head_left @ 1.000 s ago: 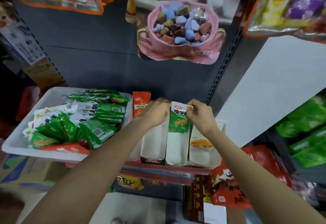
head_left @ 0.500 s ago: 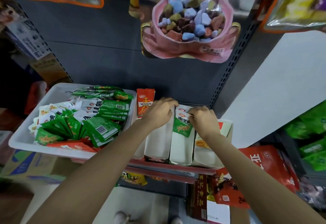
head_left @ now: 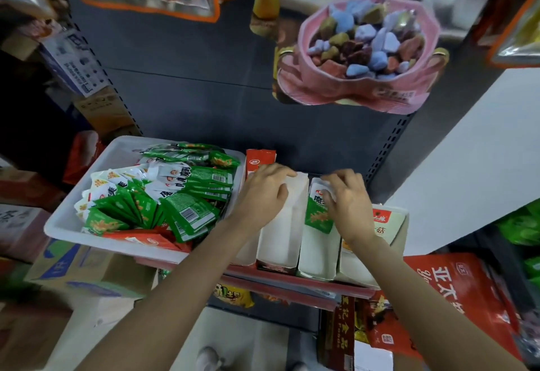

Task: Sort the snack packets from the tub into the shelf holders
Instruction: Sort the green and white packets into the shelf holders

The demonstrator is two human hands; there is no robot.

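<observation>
Head view — two hands (head_left: 264, 192) (head_left: 346, 201), four holders (head_left: 317, 253).

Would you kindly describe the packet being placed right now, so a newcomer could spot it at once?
Start at the white tub of packets on the shelf, then move right across the row of white card holders. In the third holder, the green-and-white packet sits under the right hand. It is the only packet lying in those white holders.

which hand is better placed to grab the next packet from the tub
Left. The left hand rests on the white cardboard holder right beside the white plastic tub of green packets and looks free. The right hand is farther away, gripping the green-and-white snack packet.
</observation>
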